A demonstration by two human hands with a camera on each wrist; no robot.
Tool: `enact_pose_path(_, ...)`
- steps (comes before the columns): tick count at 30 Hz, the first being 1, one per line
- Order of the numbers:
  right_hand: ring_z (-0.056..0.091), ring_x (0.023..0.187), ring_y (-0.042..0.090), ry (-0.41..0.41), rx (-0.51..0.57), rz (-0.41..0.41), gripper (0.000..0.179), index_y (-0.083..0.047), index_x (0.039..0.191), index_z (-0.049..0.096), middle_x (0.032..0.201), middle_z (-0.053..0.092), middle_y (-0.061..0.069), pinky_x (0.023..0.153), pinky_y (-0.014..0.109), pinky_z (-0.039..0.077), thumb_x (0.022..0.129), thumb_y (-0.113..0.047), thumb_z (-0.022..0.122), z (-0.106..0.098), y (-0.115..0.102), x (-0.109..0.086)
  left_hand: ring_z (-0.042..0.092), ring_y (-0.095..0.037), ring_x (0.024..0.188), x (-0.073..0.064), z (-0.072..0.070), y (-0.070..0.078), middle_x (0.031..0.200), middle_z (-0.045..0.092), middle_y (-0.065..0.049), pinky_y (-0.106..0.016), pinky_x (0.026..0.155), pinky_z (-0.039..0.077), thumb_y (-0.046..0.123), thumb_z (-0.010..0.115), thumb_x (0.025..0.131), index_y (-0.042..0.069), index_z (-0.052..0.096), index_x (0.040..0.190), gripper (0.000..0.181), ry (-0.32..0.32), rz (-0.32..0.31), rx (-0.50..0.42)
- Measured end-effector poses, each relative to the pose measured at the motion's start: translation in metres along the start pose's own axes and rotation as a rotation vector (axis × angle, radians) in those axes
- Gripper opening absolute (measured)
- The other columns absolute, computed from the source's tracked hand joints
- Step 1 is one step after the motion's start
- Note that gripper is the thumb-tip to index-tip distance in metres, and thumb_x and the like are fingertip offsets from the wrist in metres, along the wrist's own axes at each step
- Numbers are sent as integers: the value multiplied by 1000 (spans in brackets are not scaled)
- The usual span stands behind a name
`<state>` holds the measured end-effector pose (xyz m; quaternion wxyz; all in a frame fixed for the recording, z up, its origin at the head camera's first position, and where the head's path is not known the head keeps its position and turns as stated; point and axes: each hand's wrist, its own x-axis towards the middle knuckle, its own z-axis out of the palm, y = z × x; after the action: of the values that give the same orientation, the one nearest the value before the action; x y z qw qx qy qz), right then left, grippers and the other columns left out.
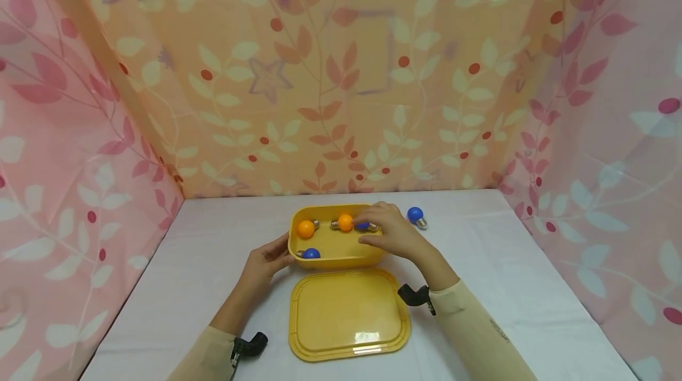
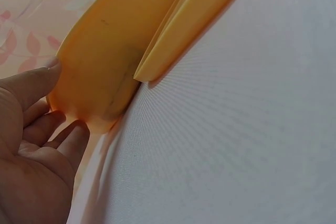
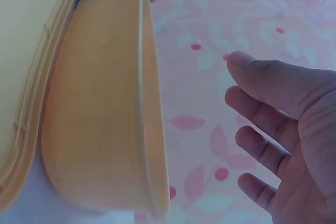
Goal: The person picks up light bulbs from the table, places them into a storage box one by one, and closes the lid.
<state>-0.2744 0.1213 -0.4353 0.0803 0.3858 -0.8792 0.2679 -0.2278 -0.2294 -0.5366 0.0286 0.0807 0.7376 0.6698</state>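
A yellow plastic container (image 1: 335, 262) sits on the table. Inside it, an orange bulb (image 1: 306, 229) lies at the left and another orange bulb (image 1: 346, 223) at the back middle. One blue bulb (image 1: 311, 254) is by the front left wall; a second blue bulb (image 1: 374, 227) is partly hidden by my right fingers. My left hand (image 1: 269, 258) holds the container's left end, thumb and fingertips against its outer wall. Over the right side hovers my right hand (image 1: 391, 232), its fingers relaxed and nothing held between them, as the right wrist view (image 3: 289, 124) shows.
A yellow lid (image 1: 346, 313) lies flat in front of the container, between the forearms. Another blue bulb (image 1: 415, 215) rests on the white tablecloth (image 1: 506, 286), right of the container. Patterned cloth walls (image 1: 341, 132) stand behind and at both sides.
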Motion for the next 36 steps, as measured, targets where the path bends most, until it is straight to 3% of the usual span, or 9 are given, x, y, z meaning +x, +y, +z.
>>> enact_pose_path(6,57,113,19,131,25,48,35,-24,119,75,119,74,-6,98,49,44,86,-24,85,-5,10,-19,48,-26,144,0,-1,-2,157,50,-5,-17,101,51,16,77,93,16,50,153,66,10,-5,19)
enact_pose_path(10,56,114,20,158,72,102,37,-22,120,75,119,74,-4,102,50,42,85,-21,86,-4,16,-28,51,-23,141,-3,-3,-9,154,53,-3,-17,100,51,20,80,90,17,52,152,68,28,-23,22)
enact_pose_path(16,56,118,22,177,43,173,36,-22,118,75,119,73,-4,106,53,35,85,-23,86,-10,26,-38,50,-23,142,-5,-2,-14,156,51,-5,-19,101,51,22,80,90,16,50,153,70,-4,-29,21)
enact_pose_path(24,55,121,27,191,-8,228,38,-17,121,75,123,73,1,104,53,36,85,-22,86,-28,49,-37,52,-22,140,4,-1,-4,154,53,-4,-19,100,51,24,81,89,16,52,152,70,16,11,21)
enact_pose_path(36,53,123,32,170,0,405,39,-14,124,74,127,71,8,109,59,32,87,-23,84,-28,84,-51,50,-26,142,3,-3,-4,155,51,-5,-17,101,50,21,81,90,14,51,152,70,-1,15,6)
